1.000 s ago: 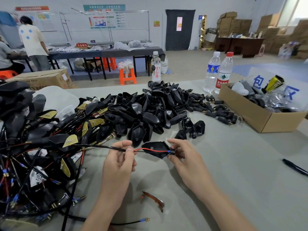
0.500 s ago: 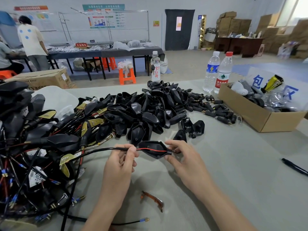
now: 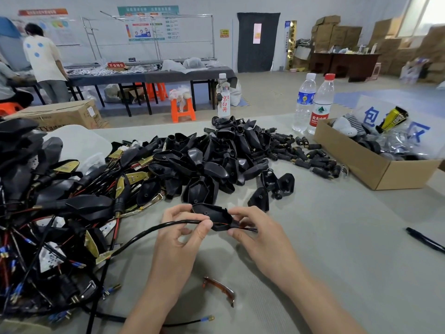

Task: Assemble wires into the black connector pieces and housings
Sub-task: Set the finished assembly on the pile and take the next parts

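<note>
Nearest on the grey worktop (image 3: 337,249) lies a curved amber lens strip (image 3: 219,289). Beside it is a loose wire end with a blue terminal (image 3: 206,318).

Just beyond, both hands work on one black housing (image 3: 212,213), held a little above the worktop. The left hand (image 3: 178,239) pinches the black sheathed cable (image 3: 154,228) between thumb and forefinger, right against the housing. The right hand (image 3: 257,235) pinches the housing's narrow end, where thin red and black wires (image 3: 249,229) come out. This looks like threading in progress: the cable seems to run through the shell, but the lens is not yet fitted.

To the left, a tangled heap of wired units (image 3: 60,208) suggests a good share is done. Further back, a large pile of empty housings (image 3: 212,157) and a scatter of small connector pieces (image 3: 310,157) show there is plenty left.

At the far right, an open cardboard box (image 3: 385,174) holds black round parts, shiny clear bags, a striped cloth and a yellow-black packet. Behind it stand two capped water bottles (image 3: 304,102), both holding clear liquid.
</note>
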Demonstrator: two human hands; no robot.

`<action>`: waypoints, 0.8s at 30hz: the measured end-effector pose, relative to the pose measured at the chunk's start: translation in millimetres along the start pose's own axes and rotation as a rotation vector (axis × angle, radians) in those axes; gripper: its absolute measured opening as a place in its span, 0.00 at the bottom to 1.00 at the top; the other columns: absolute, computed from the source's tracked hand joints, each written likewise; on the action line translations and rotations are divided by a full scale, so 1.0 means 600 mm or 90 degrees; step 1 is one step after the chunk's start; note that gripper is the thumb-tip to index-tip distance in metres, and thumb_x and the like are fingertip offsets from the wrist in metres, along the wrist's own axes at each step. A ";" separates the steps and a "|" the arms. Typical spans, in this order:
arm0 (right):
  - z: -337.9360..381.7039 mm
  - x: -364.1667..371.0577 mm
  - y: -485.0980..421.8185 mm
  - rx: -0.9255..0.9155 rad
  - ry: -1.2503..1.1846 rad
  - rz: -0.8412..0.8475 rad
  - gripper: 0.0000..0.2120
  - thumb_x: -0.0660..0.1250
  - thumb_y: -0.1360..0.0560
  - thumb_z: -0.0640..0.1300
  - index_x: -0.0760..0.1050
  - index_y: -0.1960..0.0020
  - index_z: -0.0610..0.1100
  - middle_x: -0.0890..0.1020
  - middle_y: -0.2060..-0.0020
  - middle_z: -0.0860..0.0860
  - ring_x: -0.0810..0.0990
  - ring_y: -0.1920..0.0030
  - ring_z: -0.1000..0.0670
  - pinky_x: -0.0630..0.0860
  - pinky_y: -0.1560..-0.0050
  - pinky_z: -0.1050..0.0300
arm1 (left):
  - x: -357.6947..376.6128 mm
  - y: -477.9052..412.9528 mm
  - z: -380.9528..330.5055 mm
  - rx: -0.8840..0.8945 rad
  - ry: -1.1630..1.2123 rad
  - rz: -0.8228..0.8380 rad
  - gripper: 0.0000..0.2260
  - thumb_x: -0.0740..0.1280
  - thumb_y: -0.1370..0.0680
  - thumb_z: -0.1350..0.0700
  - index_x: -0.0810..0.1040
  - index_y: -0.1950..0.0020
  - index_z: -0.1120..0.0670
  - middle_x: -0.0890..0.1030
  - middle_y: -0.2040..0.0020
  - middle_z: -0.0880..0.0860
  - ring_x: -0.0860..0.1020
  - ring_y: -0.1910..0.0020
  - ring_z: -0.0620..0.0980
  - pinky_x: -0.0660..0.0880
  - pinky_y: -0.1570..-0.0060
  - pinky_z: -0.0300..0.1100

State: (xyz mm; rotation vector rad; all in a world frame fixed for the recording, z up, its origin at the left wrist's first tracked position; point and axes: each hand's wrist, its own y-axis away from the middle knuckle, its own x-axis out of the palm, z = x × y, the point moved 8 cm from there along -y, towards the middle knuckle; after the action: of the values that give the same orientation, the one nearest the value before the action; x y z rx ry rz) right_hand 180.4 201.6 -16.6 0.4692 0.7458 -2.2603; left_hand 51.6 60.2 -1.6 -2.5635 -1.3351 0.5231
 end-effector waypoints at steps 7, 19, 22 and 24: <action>0.000 0.016 0.001 0.011 -0.008 0.046 0.19 0.71 0.23 0.45 0.73 0.41 0.67 0.77 0.46 0.68 0.77 0.48 0.60 0.70 0.48 0.73 | 0.015 -0.002 0.005 0.002 0.000 0.055 0.03 0.72 0.27 0.48 0.85 0.57 0.39 0.76 0.40 0.39 0.76 0.39 0.37 0.73 0.47 0.29; -0.008 0.011 0.005 0.021 0.185 0.068 0.14 0.61 0.22 0.64 0.72 0.38 0.65 0.74 0.61 0.67 0.73 0.56 0.66 0.68 0.60 0.67 | 0.018 0.000 0.008 0.008 0.012 0.056 0.07 0.65 0.18 0.54 0.81 0.44 0.45 0.85 0.52 0.40 0.83 0.53 0.38 0.74 0.55 0.26; -0.013 0.010 0.006 0.026 0.171 0.061 0.14 0.59 0.22 0.66 0.72 0.40 0.64 0.74 0.66 0.68 0.73 0.60 0.66 0.64 0.66 0.65 | 0.010 -0.004 0.024 -0.042 0.112 0.044 0.09 0.62 0.17 0.47 0.83 0.45 0.44 0.86 0.48 0.45 0.83 0.46 0.44 0.77 0.44 0.40; -0.014 0.010 0.007 0.028 0.159 0.062 0.14 0.58 0.22 0.66 0.71 0.40 0.63 0.73 0.64 0.72 0.73 0.62 0.64 0.63 0.67 0.63 | 0.007 -0.005 0.034 -0.085 0.204 0.029 0.12 0.62 0.18 0.42 0.82 0.44 0.43 0.85 0.44 0.49 0.83 0.43 0.48 0.79 0.42 0.44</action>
State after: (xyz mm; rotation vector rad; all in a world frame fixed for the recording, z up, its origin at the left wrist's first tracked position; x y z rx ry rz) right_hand 180.2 201.4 -27.8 0.8027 0.7798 -2.1534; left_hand 43.2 65.5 -20.1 -2.6435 -1.2375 0.0246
